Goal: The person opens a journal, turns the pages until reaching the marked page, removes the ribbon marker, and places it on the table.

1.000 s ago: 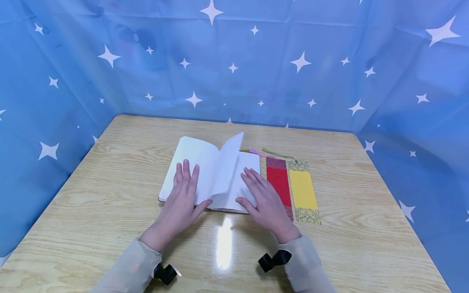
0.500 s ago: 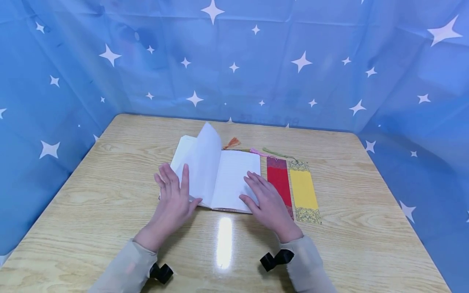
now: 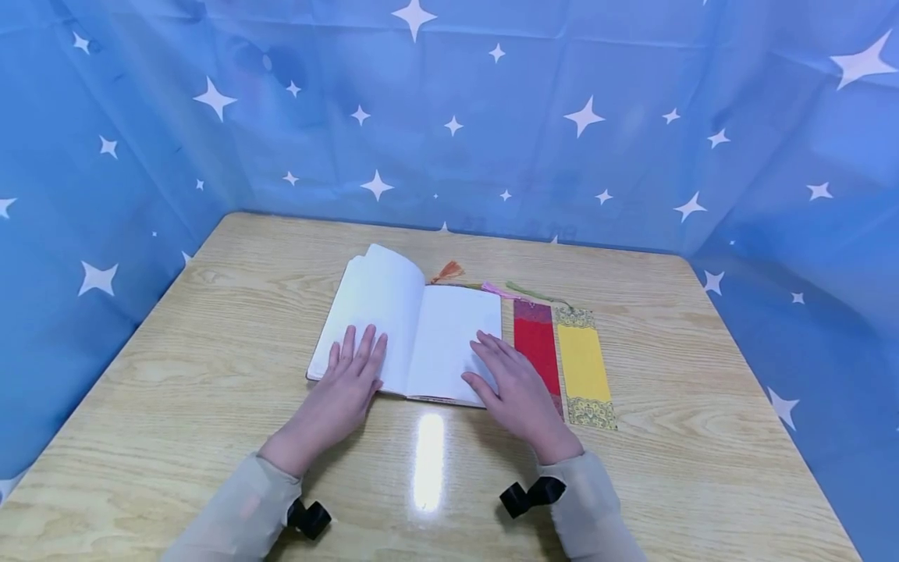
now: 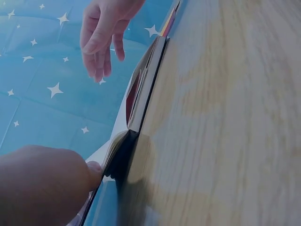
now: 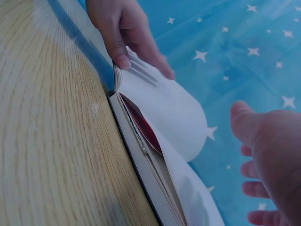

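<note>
An open notebook (image 3: pixel 451 339) with white pages lies on the table. My left hand (image 3: pixel 346 394) rests on the lower part of its left page, fingers extended. A few left-side leaves still curve up at the top. My right hand (image 3: pixel 516 394) hovers over the lower right page, fingers loosely bent and holding nothing; the right wrist view shows a gap between that hand and the paper. Between the right-hand leaves, a red strip (image 5: pixel 146 129) shows in the right wrist view. An orange tassel (image 3: pixel 448 272) sticks out past the notebook's top edge.
Right of the notebook lie a red bookmark (image 3: pixel 536 343) and a yellow bookmark (image 3: pixel 584 363), both with patterned ends. A pink tassel (image 3: pixel 500 292) and a green tassel (image 3: pixel 537 295) lie above them. A blue star-printed cloth (image 3: pixel 449 156) hangs behind the wooden table (image 3: pixel 211 336).
A raised leaf has turned from right to left, uncovering the right page and the orange tassel. My left hand drew back left, then came down on the left page. The right hand barely moved.
</note>
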{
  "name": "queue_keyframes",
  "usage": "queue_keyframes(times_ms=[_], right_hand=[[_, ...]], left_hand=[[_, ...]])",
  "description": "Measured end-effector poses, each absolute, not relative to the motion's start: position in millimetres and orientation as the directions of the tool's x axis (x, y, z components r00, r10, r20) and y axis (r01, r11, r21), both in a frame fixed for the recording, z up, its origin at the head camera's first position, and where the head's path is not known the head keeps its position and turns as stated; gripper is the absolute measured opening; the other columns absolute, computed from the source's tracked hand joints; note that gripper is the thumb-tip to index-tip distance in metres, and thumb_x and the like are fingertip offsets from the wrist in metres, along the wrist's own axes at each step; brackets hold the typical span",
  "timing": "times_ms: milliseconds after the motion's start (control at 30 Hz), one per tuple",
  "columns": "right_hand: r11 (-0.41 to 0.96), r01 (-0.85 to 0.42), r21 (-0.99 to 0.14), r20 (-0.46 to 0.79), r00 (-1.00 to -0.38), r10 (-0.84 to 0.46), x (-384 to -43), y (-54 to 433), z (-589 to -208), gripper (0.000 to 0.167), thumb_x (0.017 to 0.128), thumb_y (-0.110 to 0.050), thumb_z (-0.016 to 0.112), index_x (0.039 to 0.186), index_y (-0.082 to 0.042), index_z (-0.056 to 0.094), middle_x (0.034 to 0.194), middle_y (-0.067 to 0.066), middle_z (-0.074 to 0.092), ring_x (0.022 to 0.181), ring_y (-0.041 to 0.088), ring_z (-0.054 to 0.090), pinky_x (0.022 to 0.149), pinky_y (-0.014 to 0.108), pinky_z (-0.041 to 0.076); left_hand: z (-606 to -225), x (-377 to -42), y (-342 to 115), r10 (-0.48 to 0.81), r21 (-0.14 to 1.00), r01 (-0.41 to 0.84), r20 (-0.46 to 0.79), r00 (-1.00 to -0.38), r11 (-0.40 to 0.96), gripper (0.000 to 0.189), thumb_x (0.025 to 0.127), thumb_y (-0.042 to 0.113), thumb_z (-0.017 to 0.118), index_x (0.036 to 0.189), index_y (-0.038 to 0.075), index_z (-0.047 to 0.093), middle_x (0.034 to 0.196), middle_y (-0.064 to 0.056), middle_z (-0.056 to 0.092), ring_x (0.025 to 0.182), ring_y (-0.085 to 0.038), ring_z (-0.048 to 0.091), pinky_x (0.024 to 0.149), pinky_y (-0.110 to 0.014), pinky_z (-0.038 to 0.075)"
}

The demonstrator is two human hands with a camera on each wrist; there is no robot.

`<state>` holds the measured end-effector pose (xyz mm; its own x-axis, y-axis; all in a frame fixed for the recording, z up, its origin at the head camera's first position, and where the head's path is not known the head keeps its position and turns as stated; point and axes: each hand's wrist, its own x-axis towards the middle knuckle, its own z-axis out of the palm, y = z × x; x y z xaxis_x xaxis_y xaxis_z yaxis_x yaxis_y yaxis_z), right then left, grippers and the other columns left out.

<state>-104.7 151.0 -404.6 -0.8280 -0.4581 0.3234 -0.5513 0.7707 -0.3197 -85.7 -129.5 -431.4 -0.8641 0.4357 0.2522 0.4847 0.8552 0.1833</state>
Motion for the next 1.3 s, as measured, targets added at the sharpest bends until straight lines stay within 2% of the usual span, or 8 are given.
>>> queue_keyframes(times_ms=[267,467,700,900,1300], right_hand=[[0.771,-0.555,-0.311,0.332,-0.824,-0.459,-108,154,-406,0.052,0.089,-0.034,0.061,0.132,-0.007,0.052,0.139,0.011,0.046,0.127,0.028,0.041,0.102,0.046,0.033],[0.775,-0.538,-0.332,0.304,-0.839,-0.452,-109,157,-406,0.052,0.089,-0.034,0.061,0.131,-0.006,0.052,0.138,0.012,0.047,0.126,0.03,0.042,0.102,0.047,0.034],[0.798,-0.488,-0.354,0.208,-0.873,-0.441,-110,164,-409,0.054,0.088,-0.037,0.062,0.133,-0.007,0.051,0.138,0.013,0.047,0.126,0.031,0.042,0.102,0.048,0.033],[0.823,-0.431,-0.37,0.132,-0.901,-0.413,-110,173,-410,0.064,0.082,-0.04,0.068,0.136,-0.011,0.048,0.139,0.011,0.046,0.127,0.031,0.04,0.101,0.05,0.034],[0.822,-0.443,-0.358,0.061,-0.889,-0.453,-113,184,-417,0.072,0.078,-0.044,0.071,0.138,-0.011,0.046,0.141,0.009,0.044,0.13,0.031,0.036,0.102,0.051,0.032]], left_hand=[[-431,-87,-133,0.355,0.284,0.368,0.098,-0.93,0.885,0.058,0.1,0.026,0.041,0.146,-0.001,0.019,0.15,-0.022,0.014,0.136,-0.043,0.007,0.103,-0.062,0.016],[-434,-87,-135,0.307,0.291,0.301,0.024,-0.951,0.908,0.06,0.101,0.034,0.036,0.147,0.001,0.017,0.15,-0.023,0.013,0.136,-0.043,0.008,0.104,-0.061,0.016],[-436,-82,-142,0.31,0.304,0.3,0.015,-0.951,0.904,0.069,0.098,0.043,0.039,0.147,0.0,0.016,0.149,-0.029,0.01,0.136,-0.045,0.006,0.106,-0.058,0.016],[-433,-77,-146,0.32,0.303,0.306,0.002,-0.947,0.903,0.072,0.097,0.045,0.042,0.147,0.0,0.016,0.148,-0.03,0.01,0.136,-0.045,0.007,0.106,-0.057,0.014],[-434,-69,-147,0.318,0.298,0.304,0.003,-0.948,0.905,0.073,0.096,0.046,0.043,0.147,-0.001,0.018,0.148,-0.03,0.012,0.136,-0.045,0.009,0.107,-0.054,0.015]])
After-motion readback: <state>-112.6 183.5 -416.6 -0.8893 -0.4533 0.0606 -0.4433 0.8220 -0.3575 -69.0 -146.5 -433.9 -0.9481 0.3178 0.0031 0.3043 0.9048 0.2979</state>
